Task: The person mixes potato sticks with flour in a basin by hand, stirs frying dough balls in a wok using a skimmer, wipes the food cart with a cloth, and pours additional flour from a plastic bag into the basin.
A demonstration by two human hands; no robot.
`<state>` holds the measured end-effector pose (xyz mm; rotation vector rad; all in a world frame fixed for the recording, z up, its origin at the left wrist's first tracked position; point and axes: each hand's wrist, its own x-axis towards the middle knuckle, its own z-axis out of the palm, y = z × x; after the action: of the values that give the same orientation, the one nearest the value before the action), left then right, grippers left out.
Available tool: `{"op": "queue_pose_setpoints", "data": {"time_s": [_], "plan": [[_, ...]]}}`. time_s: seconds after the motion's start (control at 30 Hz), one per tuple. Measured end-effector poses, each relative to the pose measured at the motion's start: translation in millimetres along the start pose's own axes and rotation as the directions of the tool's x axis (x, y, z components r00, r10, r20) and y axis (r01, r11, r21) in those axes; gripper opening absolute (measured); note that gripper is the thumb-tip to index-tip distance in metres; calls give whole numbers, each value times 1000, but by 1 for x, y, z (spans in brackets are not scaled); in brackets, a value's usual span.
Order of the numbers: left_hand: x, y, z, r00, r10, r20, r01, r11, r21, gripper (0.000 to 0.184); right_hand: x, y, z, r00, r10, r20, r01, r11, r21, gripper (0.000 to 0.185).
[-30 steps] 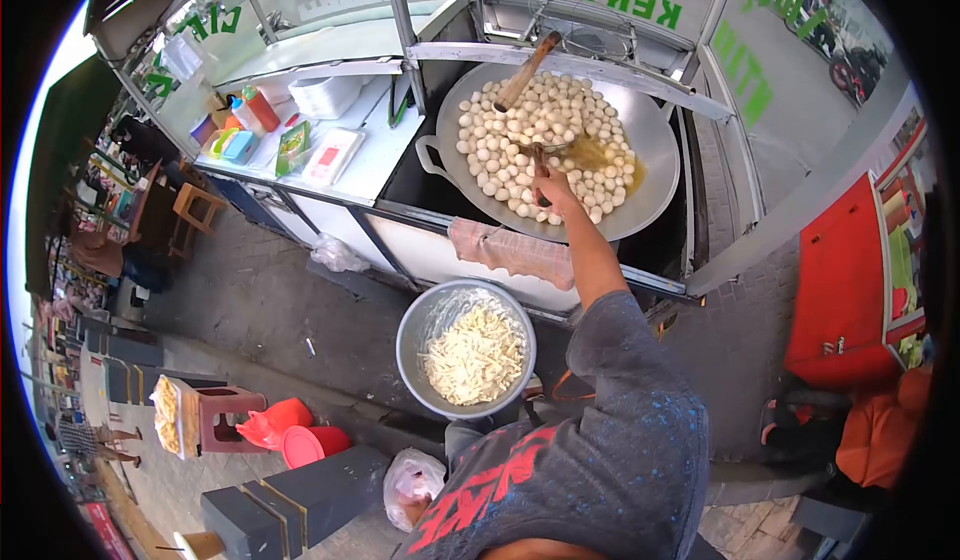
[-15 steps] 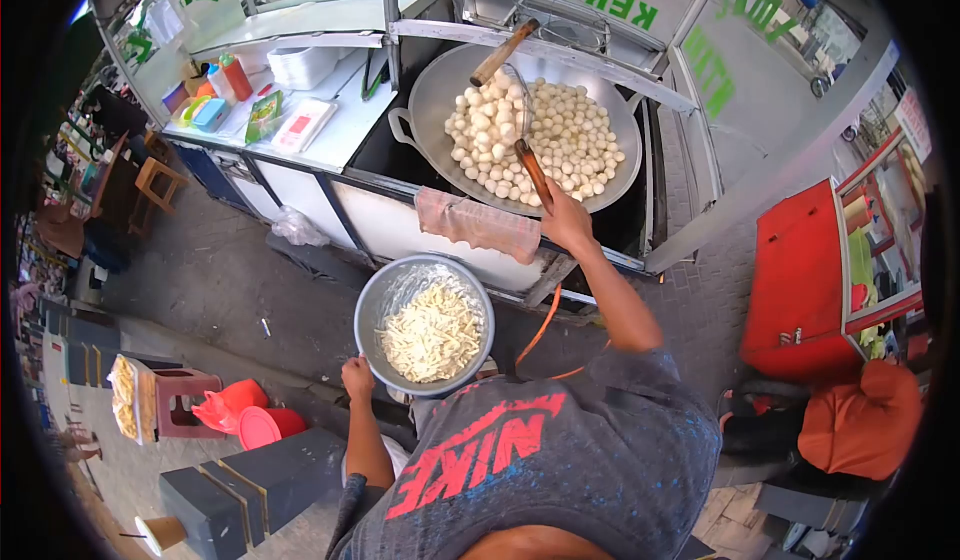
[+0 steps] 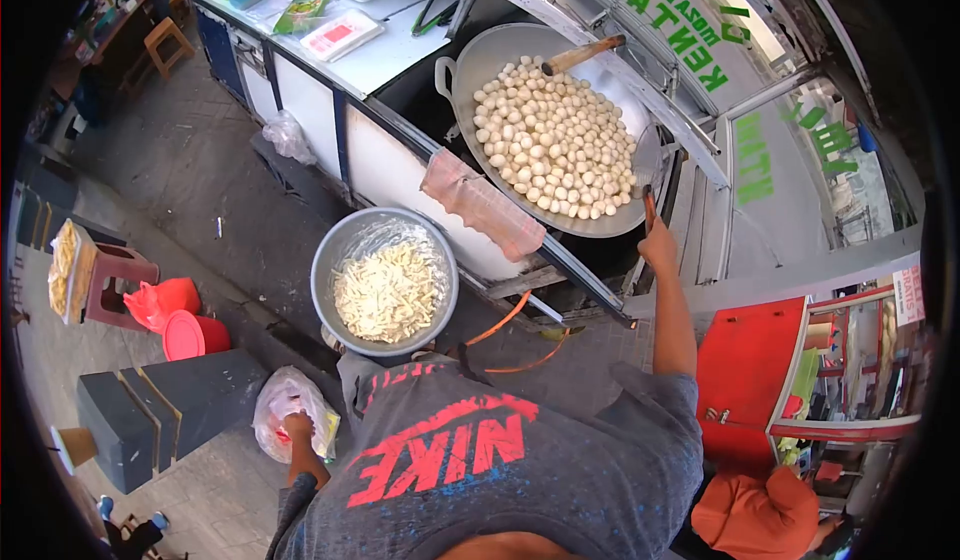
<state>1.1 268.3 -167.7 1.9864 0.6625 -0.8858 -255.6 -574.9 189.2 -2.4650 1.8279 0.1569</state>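
My right hand (image 3: 657,247) is closed round the wooden handle of a wire skimmer (image 3: 648,156), whose mesh rests at the right side of a large metal wok (image 3: 470,50). Many pale round balls (image 3: 555,140) fill the wok, and a second wooden handle (image 3: 583,55) lies across its far rim. Down at the left, my left hand (image 3: 298,424) reaches into the mouth of a clear plastic bag (image 3: 272,412); its fingers are too small to make out. Before me stands a grey basin (image 3: 327,260) of floury pale strips (image 3: 390,292).
A cloth (image 3: 482,205) hangs over the cart's front edge. The counter (image 3: 400,45) holds packets and foam boxes. At left are a red tub (image 3: 195,336) and a grey barrier (image 3: 200,400). A person in orange (image 3: 755,515) is near a red cart (image 3: 750,360) at right.
My right hand has moved right with the skimmer, which no longer lifts balls. My left hand has gone from beside the basin down to the plastic bag. The view has turned.
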Motion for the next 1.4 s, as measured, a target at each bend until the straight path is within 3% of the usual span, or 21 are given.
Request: {"op": "queue_pose_setpoints", "data": {"time_s": [0.07, 0.13, 0.17, 0.2, 0.27, 0.33, 0.37, 0.4, 0.47, 0.5, 0.7, 0.83, 0.87, 0.93, 0.97, 1.07, 1.13, 1.23, 1.3, 1.4], "plan": [[-28, -6, -2, 993, -108, 50, 116, 973, -200, 28, 15, -27, 23, 1000, 3, 1, -3, 992, 126, 53], [-50, -10, 11, 993, -109, -43, 107, 992, -64, 22, 44, -57, 62, 1000, -24, 9, 21, 965, 261, 46], [-57, -11, 12, 990, -107, -95, 108, 994, 5, 19, 69, -71, 108, 994, -39, -105, 80, 906, 415, 38], [-56, -9, 11, 993, -90, -70, 90, 996, 6, 17, 91, -91, 143, 975, -34, -218, 152, 819, 554, 30], [-56, -11, 10, 998, -62, -20, 62, 998, 6, 14, 102, -160, 162, 999, 35, 40, -52, 495, 867, 18], [-71, 9, 20, 997, 62, -36, -58, 994, 88, 13, 109, -214, 162, 956, 44, 289, -291, 234, 928, 18], [-75, 16, 19, 990, 139, -34, -134, 985, 110, 16, 100, -233, 144, 962, -80, 261, -249, 134, 959, 9], [-75, 28, 20, 975, 221, -27, -216, 967, 132, 19, 130, -243, 165, 926, -156, 344, -359, -80, 930, 7], [-73, 53, 25, 955, 297, -1, -287, 924, 253, 22, 124, -250, 137, 919, -275, 282, -328, -136, 935, 7], [-68, 69, 28, 940, 341, 22, -330, 891, 311, 24, 115, -247, 125, 922, -288, 259, -303, -121, 945, 9], [-23, 137, 73, 895, 436, 92, -435, 900, -31, 27, 18, -209, 80, 948, -304, 96, -95, 21, 995, 28], [-15, 164, 102, 897, 439, 49, -441, 897, 33, 22, -53, -205, 57, 957, -285, -58, 111, 175, 978, 34], [-6, 167, 106, 895, 443, 58, -447, 890, 88, 21, -64, -197, 52, 965, -264, 0, 77, 283, 956, 53], [-2, 172, 113, 888, 454, 73, -459, 866, 199, 18, -75, -182, 68, 929, -237, -284, 370, 559, 742, 70], [-6, 175, 113, 887, 453, 87, -459, 848, 264, 17, -92, -166, 60, 948, -245, -204, 315, 628, 711, 79], [-13, 181, 113, 887, 447, 118, -456, 807, 376, 15, -122, -129, 42, 967, -183, -179, 242, 882, 405, 77], [-21, 179, 105, 888, 445, 112, -448, 788, 421, 16, -122, -102, 27, 985, -87, -148, 123, 958, 258, 77], [-31, 179, 101, 887, 458, 55, -431, 781, 452, 27, -85, -55, 12, 988, 11, -154, -4, 999, 44, 76], [6, 135, 92, 801, 598, -15, -553, 750, 364, 34, -57, -23, -1, 987, 30, -161, -32, 999, -13, 75], [25, 88, 73, 874, 486, 9, -466, 833, 299, 35, -32, -6, -23, 996, 41, -77, -41, 999, -4, 69]]}}
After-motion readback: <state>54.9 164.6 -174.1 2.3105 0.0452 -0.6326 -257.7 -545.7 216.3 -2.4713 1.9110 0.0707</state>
